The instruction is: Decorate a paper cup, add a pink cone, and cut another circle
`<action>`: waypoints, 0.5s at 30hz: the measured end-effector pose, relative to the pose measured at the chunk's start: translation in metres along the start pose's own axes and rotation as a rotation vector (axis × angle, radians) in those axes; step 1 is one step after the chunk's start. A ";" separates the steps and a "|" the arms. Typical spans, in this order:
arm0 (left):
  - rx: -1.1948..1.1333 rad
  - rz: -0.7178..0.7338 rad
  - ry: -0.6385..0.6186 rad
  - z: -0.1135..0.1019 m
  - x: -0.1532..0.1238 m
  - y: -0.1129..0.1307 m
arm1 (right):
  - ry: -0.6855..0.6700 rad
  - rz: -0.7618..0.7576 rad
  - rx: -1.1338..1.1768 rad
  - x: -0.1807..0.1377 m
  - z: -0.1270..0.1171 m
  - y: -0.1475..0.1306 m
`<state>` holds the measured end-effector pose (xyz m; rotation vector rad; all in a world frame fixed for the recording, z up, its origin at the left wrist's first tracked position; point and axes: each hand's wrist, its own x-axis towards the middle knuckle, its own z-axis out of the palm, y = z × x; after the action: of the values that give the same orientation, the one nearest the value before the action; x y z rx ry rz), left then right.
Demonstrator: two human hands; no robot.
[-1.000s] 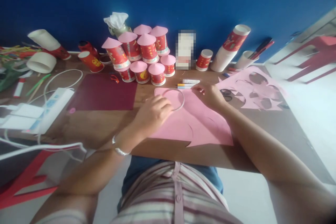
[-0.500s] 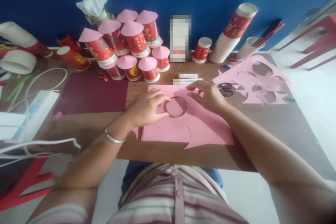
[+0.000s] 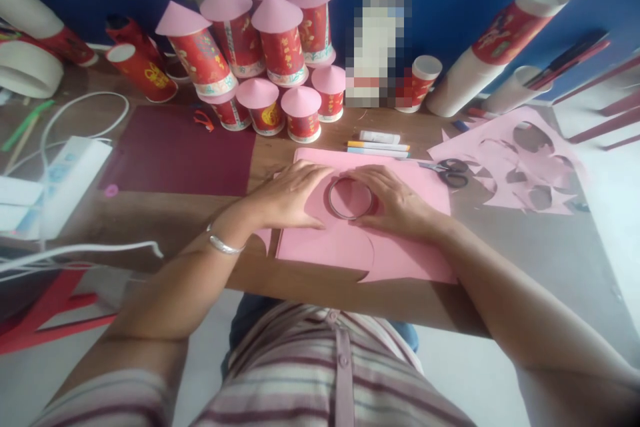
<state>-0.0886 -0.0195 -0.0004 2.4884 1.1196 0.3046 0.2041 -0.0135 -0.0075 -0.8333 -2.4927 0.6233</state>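
While the left hand (image 3: 290, 199) lay with thumb and fingers spread just beside a thin ring (image 3: 351, 218), the right hand (image 3: 397, 203) curved around the ring's right side; whether it gripped the rim, I could not tell. The ring sat on pink paper (image 3: 320, 247) between both hands, near black-handled scissors (image 3: 445, 174) and a yellow marker (image 3: 379, 147).

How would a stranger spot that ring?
On the brown table, find the pink paper in front of the striped shirt. The ring shows against that paper, between the left hand and right hand. Unlike the scissors, with two handle loops, it's a single thin hoop.
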 end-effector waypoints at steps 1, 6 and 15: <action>-0.005 0.011 0.005 0.000 0.000 0.000 | 0.003 0.006 0.000 0.000 0.000 -0.001; -0.024 0.048 0.024 -0.001 0.002 0.002 | -0.014 0.042 0.030 0.003 0.001 -0.007; -0.027 0.037 0.011 -0.004 0.003 0.007 | -0.045 0.074 0.046 0.005 0.000 -0.010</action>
<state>-0.0832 -0.0210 0.0063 2.4888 1.0680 0.3414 0.1958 -0.0171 -0.0011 -0.9076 -2.4869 0.7301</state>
